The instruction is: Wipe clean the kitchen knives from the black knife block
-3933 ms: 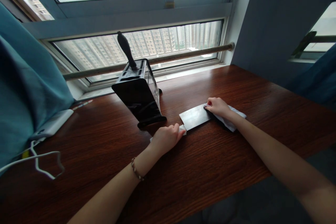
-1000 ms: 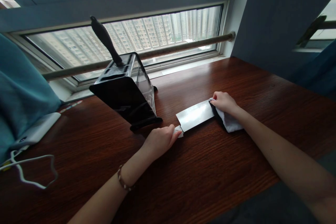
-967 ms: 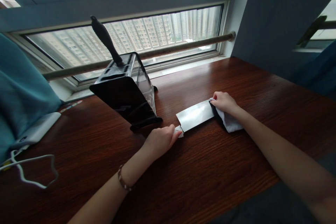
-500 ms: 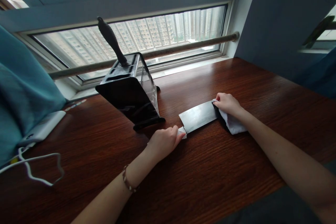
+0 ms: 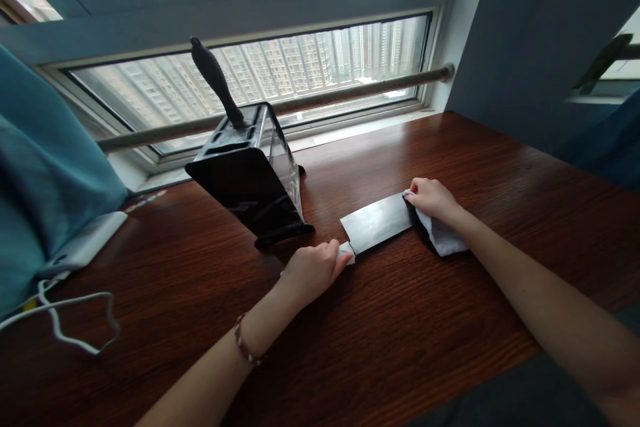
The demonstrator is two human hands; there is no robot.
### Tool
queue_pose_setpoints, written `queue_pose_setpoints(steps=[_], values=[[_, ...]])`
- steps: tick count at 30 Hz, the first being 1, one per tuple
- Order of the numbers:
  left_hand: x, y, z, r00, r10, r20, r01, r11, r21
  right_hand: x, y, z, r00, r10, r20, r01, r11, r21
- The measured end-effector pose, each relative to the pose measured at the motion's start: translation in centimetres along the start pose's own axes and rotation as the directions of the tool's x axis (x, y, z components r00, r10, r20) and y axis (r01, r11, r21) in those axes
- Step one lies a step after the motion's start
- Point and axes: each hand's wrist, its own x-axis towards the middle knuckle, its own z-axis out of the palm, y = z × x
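My left hand (image 5: pixel 314 271) is closed around the handle of a cleaver (image 5: pixel 377 221), where something white shows past the fingers. The broad metal blade points right and lies low over the wooden table. At the blade's far end my right hand (image 5: pixel 431 199) pinches a cloth (image 5: pixel 445 237), white on one side and dark on the other, against the blade tip. The cloth hangs down over that end and hides it. Behind my left hand stands a knife block (image 5: pixel 245 187) with a black front and clear side; one dark-handled tool (image 5: pixel 215 80) sticks up from its top.
The brown wooden table (image 5: pixel 500 173) reaches to a window with a metal rail (image 5: pixel 370 87). On the left lie a white power strip (image 5: pixel 85 243) and a looped white cable (image 5: pixel 75 340), beside a blue curtain (image 5: pixel 50 147). A wall (image 5: pixel 530 33) rises at the right.
The view has shifted very slightly. Both hands, the cleaver and the cloth stay in nearly the same place.
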Motion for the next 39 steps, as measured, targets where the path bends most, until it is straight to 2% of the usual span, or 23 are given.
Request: queue_pose_setpoints(steps=[19, 30, 39], values=[[-0.09, 0.13, -0.32, 1.0, 0.001, 0.007, -0.001, 1.0, 0.002, 0.12, 0.07, 0.08, 1.0, -0.006, 0.003, 0.006, 1.0, -0.002], [-0.08, 0.02, 0.02, 1.0, 0.003, -0.028, -0.003, 1.0, 0.002, 0.02, -0.09, -0.06, 1.0, 0.001, 0.012, -0.001, 1.0, -0.004], [-0.16, -0.03, -0.05, 1.0, 0.005, -0.005, -0.005, 1.0, -0.002, 0.05, 0.0, 0.08, 1.0, 0.005, -0.001, -0.005, 1.0, 0.004]])
